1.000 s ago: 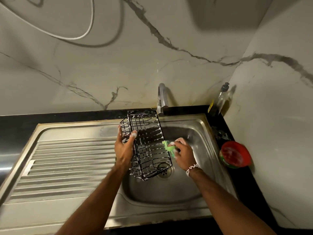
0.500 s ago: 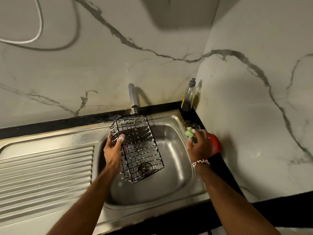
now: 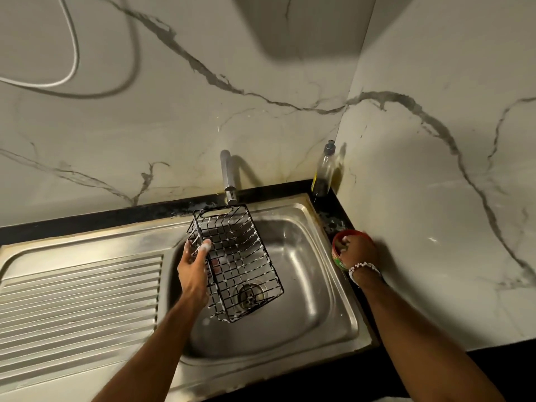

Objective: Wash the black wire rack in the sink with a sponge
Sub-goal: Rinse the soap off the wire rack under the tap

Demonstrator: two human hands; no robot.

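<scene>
The black wire rack, flecked with white foam, hangs tilted over the steel sink below the tap. My left hand grips its left rim, thumb over the wire. My right hand is off to the right on the black counter, fingers curled down into a round red tub. The green sponge is hidden under that hand; I cannot see it.
A steel tap stands behind the basin. A dark bottle sits in the back right corner. The ribbed drainboard stretches to the left. Marble walls close in behind and on the right.
My right hand left the rack with the green sponge and travelled right to the red tub, where it now dips in. The left hand kept its hold on the rack.
</scene>
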